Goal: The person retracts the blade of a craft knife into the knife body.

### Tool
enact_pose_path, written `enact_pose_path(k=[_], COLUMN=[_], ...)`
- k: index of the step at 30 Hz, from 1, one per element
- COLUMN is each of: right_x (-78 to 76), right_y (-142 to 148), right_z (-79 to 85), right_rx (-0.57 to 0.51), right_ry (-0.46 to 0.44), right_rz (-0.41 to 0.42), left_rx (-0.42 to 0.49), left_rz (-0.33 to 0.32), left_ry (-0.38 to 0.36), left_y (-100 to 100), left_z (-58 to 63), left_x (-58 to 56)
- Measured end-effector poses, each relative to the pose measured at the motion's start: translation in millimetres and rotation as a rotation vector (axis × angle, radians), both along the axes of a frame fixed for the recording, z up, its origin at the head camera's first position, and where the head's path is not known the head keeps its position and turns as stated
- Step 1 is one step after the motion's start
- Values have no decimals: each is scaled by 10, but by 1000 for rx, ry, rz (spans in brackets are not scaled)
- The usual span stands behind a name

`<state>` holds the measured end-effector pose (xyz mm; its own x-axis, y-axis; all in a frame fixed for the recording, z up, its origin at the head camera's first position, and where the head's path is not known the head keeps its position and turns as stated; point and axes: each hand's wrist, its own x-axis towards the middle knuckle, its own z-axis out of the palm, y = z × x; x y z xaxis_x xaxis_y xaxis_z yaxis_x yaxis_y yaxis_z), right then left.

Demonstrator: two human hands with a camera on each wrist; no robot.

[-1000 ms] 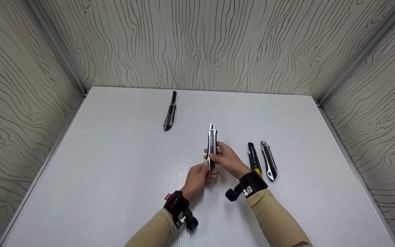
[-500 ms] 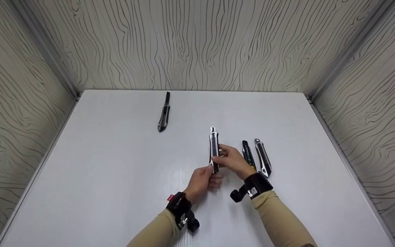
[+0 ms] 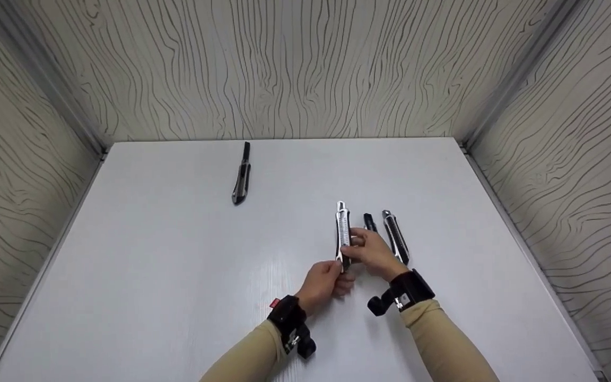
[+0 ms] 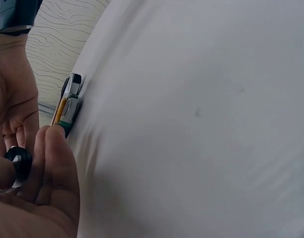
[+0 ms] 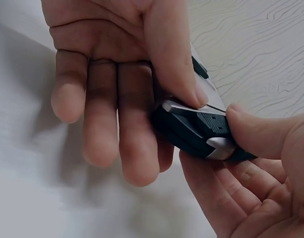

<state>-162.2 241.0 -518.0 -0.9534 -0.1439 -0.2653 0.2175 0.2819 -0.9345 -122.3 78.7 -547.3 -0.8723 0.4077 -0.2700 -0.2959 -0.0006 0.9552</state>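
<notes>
A silver-and-black utility knife (image 3: 342, 228) is held over the white table in both hands, its blade end toward the back wall. My left hand (image 3: 320, 286) pinches its rear end with thumb and fingers. Higher along the handle, my right hand (image 3: 377, 254) grips it between thumb and fingers. The knife's dark end (image 5: 191, 130) shows up close in the right wrist view, with digits of both hands around it. Just beyond the right hand lies a dark utility knife (image 3: 370, 222), mostly hidden by that hand. Beside it rests another silver-and-black utility knife (image 3: 396, 239).
One more utility knife (image 3: 241, 183) lies toward the back left of the white table (image 3: 151, 254). Wood-patterned panels (image 3: 273, 69) wall in the back and both sides. A black camera strap (image 3: 287, 314) circles the left wrist.
Both hands have shifted right with the utility knife, closer to the two knives lying on that side. More of the dark one is now covered. The head view has turned slightly right.
</notes>
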Motion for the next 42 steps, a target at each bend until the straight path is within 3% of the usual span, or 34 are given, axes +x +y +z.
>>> enact_pose_path(k=[9, 21, 33, 42], right_x=[41, 52, 42, 72], right_y=[60, 25, -49, -90], right_z=[-60, -89, -77, -45], right_rx=[62, 263, 589, 721], right_ry=[-3, -51, 66, 173], right_rz=[-37, -144, -135, -142], left_rx=[-14, -43, -66, -63], left_rz=[-37, 33, 50, 58], left_ry=[-22, 0, 6, 20], left_y=[50, -135, -198, -214], left_z=[-42, 48, 61, 64], left_x=[7, -74, -85, -93])
